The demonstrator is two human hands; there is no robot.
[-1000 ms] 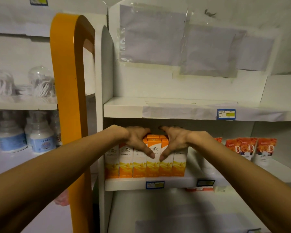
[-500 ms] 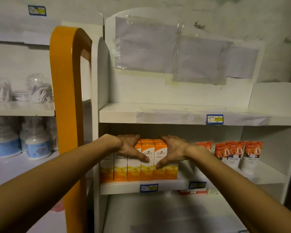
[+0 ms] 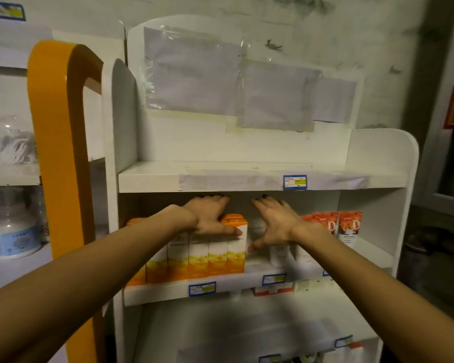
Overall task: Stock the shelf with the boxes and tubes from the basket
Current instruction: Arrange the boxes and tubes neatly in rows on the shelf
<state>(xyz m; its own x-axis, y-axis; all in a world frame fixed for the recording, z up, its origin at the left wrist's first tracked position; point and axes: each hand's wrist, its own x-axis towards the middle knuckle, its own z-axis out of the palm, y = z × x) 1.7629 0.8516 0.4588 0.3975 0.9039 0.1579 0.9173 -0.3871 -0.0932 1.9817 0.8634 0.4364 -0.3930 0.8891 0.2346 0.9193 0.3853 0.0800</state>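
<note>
At mid-frame the left hand (image 3: 210, 218) lies flat, thumb across the orange boxes (image 3: 215, 250) on the shelf (image 3: 220, 286), while the spread right hand (image 3: 275, 224) holds nothing; a careless nudge could topple the row.

Wall (image 3: 325, 27) behind: pale, marked with dark stains and scuffs. Blank paper sheets (image 3: 220, 79) under clear film taped to white back panel. Orange arched frame (image 3: 53, 153) stands at left, beside a second white unit. Dark doorway or cabinet (image 3: 451, 179) at right. Lighting dim, uneven
</note>
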